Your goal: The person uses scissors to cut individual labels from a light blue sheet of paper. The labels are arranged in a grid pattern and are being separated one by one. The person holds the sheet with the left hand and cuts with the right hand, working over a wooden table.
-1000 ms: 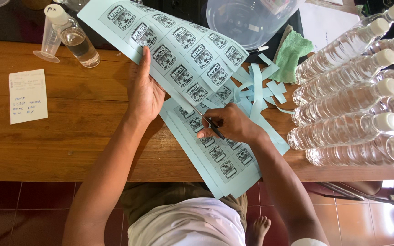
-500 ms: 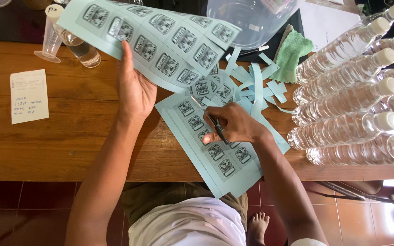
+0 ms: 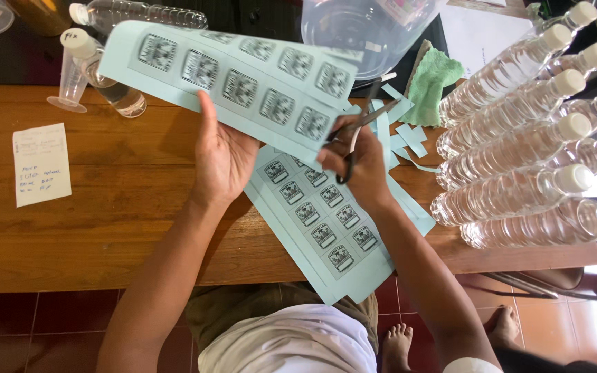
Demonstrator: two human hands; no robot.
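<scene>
My left hand (image 3: 224, 155) holds up a pale blue sheet of printed labels (image 3: 233, 76) above the wooden table (image 3: 112, 228). My right hand (image 3: 355, 166) grips black scissors (image 3: 354, 135) whose blades meet the sheet's right edge. Under both hands a second pale blue label sheet (image 3: 319, 221) lies flat and hangs over the table's front edge. Several cut blue paper strips (image 3: 402, 135) lie just right of the scissors.
Several clear water bottles with white caps (image 3: 540, 145) lie stacked at the right. A clear plastic tub (image 3: 367, 27) and a green cloth (image 3: 431, 77) sit at the back. At the left are a white note (image 3: 41, 164), a bottle (image 3: 101, 76) and a small cup (image 3: 67, 86).
My left hand lifted the top label sheet off the table and turned it leftward. My right hand rose from the lower sheet with the scissors to the lifted sheet's edge.
</scene>
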